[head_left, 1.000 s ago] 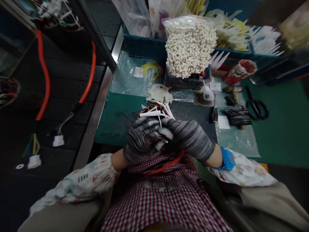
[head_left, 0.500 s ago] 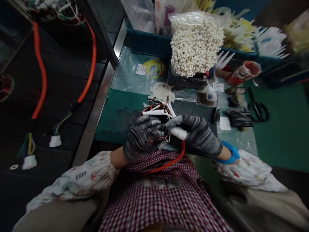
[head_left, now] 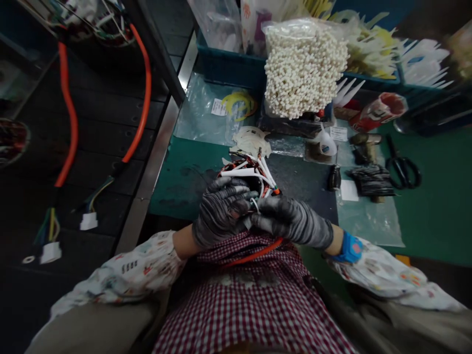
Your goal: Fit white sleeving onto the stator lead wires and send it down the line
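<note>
A round wound coil assembly point(head_left: 236, 164) with copper-red wires and white sleeves lies at the table's front edge, against the checked apron. My left hand point(head_left: 223, 211), in a grey striped glove, is closed around its near left side. My right hand point(head_left: 291, 219), gloved alike, pinches at the near right side, by a thin white loop point(head_left: 254, 204); what its fingertips grip is partly hidden. White sleeved leads point(head_left: 268, 172) run to a black and orange joint above my right fingers. An orange cable point(head_left: 254, 256) crosses the apron below my hands.
Behind the coil are a cream slotted disc point(head_left: 250, 141) and a bag of white-tipped sticks point(head_left: 304, 69). Scissors point(head_left: 401, 167), a bundle of black ties point(head_left: 372, 180) and a red can point(head_left: 381, 110) are at the right. Orange cables point(head_left: 68, 118) hang at the left.
My right hand has moved down beside the coil, its fingers now curled lower. The white leads and their orange and black joint have come into sight above it. The view has shifted slightly.
</note>
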Demonstrator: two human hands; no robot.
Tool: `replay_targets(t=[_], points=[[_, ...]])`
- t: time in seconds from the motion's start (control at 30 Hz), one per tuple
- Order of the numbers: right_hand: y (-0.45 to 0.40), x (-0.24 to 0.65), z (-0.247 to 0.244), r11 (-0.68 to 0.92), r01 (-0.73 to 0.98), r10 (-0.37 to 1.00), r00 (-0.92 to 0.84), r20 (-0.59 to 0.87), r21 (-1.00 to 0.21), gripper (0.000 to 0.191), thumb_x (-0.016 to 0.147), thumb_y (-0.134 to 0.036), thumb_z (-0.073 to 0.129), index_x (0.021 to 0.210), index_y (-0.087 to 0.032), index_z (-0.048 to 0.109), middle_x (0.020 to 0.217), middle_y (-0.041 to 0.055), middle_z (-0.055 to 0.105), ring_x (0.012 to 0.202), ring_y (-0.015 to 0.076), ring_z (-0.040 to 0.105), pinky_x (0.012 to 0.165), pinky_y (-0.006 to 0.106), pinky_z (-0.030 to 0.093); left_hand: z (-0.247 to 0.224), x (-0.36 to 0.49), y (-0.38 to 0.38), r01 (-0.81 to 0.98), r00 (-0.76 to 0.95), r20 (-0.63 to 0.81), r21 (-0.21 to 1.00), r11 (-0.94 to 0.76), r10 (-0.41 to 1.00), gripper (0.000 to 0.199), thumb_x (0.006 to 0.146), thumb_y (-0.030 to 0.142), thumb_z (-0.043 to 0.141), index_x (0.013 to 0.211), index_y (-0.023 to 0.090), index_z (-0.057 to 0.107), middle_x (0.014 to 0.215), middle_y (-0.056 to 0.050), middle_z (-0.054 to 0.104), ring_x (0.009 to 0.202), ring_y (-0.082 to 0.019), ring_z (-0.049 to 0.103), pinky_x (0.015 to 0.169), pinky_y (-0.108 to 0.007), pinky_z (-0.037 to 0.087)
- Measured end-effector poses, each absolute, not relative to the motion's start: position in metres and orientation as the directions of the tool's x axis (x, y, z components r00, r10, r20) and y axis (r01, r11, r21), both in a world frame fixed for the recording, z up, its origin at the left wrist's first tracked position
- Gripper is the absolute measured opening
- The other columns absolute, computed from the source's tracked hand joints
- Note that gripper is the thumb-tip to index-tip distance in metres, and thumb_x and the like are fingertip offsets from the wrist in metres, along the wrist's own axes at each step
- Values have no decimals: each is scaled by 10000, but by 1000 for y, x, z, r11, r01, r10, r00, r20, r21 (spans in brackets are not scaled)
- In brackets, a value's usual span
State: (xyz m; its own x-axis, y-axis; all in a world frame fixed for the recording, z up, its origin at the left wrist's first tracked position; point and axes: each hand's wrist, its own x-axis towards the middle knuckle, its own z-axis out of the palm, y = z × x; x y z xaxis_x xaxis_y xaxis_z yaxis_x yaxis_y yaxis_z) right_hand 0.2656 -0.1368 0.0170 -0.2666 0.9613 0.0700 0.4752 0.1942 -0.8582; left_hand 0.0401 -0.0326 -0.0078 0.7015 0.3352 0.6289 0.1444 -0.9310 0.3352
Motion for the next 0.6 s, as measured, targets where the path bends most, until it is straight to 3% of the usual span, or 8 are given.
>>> replay_targets(t=[0.07, 0.17, 0.23, 0.33, 0.43, 0.53, 0.6], points=[[-142, 267, 14, 282, 484, 950, -262, 171, -828, 216, 1088, -379, 672, 1227, -251, 777, 1081, 62, 854, 966, 203, 822, 889, 353, 694, -7, 41, -33, 154, 688, 642, 328, -932, 339, 261, 1057, 434, 622, 1183, 223, 711, 1125, -46, 840, 1105, -212, 786, 1158, -413, 494], [-143, 264, 21, 498, 428, 851, -410, 329, -754, 240, 1131, -350, 573, 1098, -272, 798, 1117, 58, 851, 1045, 208, 814, 946, 373, 689, -4, 44, -35, 177, 669, 656, 316, -932, 350, 258, 1080, 439, 577, 1166, 237, 712, 1058, -23, 855, 1050, -199, 804, 1117, -420, 540], [-136, 255, 29, 507, 408, 840, -430, 330, -760, 241, 1125, -331, 568, 1065, -285, 796, 1067, 31, 850, 1010, 201, 813, 931, 354, 691, -3, 47, -35, 191, 666, 652, 319, -928, 362, 266, 1091, 431, 545, 1175, 249, 720, 1036, -12, 861, 1019, -192, 815, 1085, -425, 568], [-115, 237, 35, 307, 538, 952, -157, 264, -785, 147, 1059, -335, 650, 1015, -282, 780, 965, 18, 823, 905, 224, 794, 866, 382, 700, -2, 49, -34, 202, 641, 680, 298, -933, 356, 203, 1072, 411, 599, 1087, 259, 734, 1022, -3, 861, 994, -193, 821, 1051, -430, 587], [-94, 231, 32, 222, 622, 945, 52, 322, -751, 163, 1019, -355, 638, 994, -258, 767, 1025, 71, 806, 1001, 296, 776, 972, 511, 674, -2, 47, -29, 172, 649, 695, 262, -950, 309, 182, 1062, 429, 675, 987, 273, 730, 1056, 13, 860, 1050, -178, 808, 1076, -406, 572], [-94, 241, 28, 157, 636, 882, 254, 397, -755, 225, 1086, -335, 516, 1136, -258, 722, 1111, 116, 778, 1107, 316, 761, 1065, 531, 638, -1, 37, -22, 104, 721, 660, 195, -975, 210, 230, 1103, 449, 631, 1035, 264, 749, 1179, 14, 851, 1179, -160, 764, 1163, -376, 519], [-105, 249, 26, 69, 623, 841, 384, 382, -779, 260, 1098, -345, 531, 1314, -258, 647, 1242, 148, 747, 1190, 341, 746, 1102, 538, 623, 1, 26, -17, 109, 760, 628, 126, -986, 164, 151, 1078, 415, 684, 1111, 298, 772, 1262, 21, 826, 1265, -192, 717, 1214, -413, 484]])
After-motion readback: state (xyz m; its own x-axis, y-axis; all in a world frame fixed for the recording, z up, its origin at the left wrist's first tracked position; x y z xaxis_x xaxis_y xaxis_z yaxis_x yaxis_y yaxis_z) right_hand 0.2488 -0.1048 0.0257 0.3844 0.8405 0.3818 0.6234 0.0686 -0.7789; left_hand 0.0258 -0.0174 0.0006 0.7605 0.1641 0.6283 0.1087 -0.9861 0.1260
